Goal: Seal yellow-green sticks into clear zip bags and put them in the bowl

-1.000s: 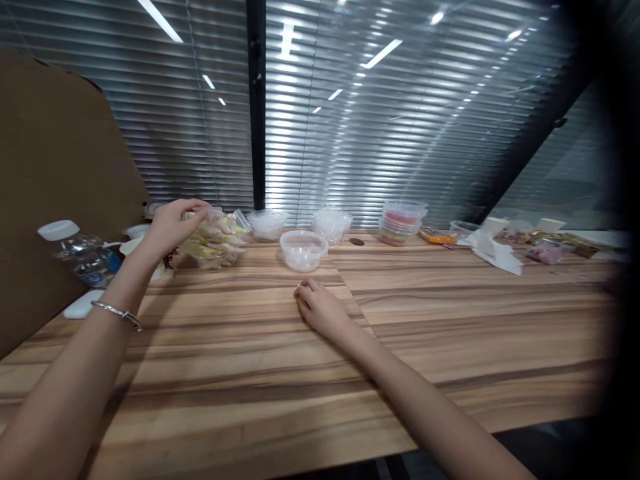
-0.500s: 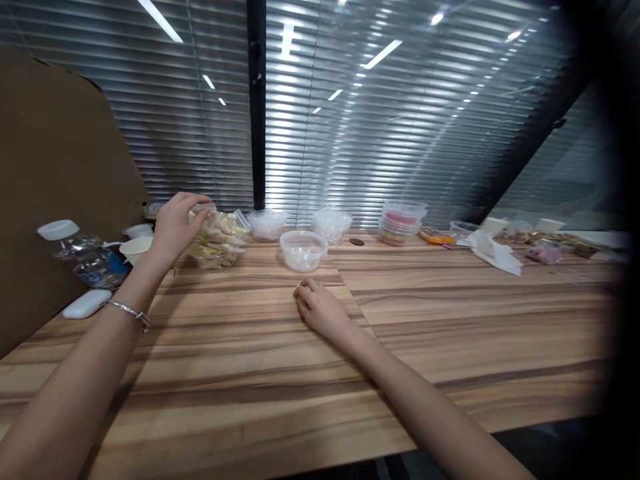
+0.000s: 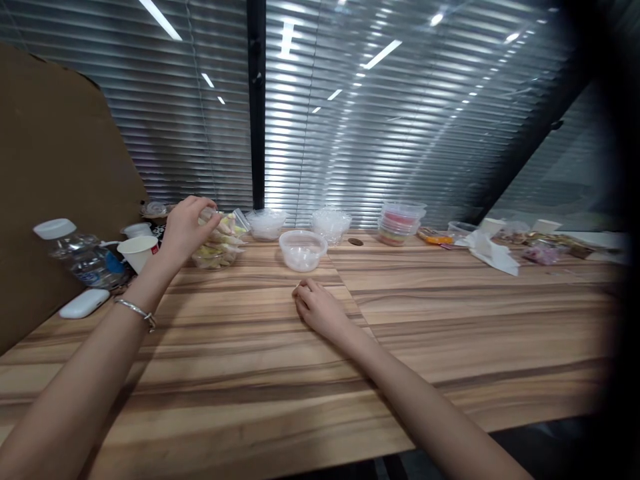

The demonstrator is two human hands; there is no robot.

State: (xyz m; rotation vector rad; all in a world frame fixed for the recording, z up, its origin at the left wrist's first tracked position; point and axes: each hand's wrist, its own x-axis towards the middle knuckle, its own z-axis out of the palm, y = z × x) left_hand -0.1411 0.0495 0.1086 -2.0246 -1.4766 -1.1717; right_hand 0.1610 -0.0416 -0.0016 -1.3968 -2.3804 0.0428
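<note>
Yellowish pieces (image 3: 227,239) lie just below the left hand's (image 3: 186,227) fingers (image 3: 203,202).

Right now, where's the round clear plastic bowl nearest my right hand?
In the head view, the round clear plastic bowl sits just left of centre, on the striped wooden table beyond your bare right hand.

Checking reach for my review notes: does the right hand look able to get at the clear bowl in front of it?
Probably yes: the right hand is just short of the clear bowl, with only tabletop visible between them. Whether its curled fingers hold something small is unclear.
</note>
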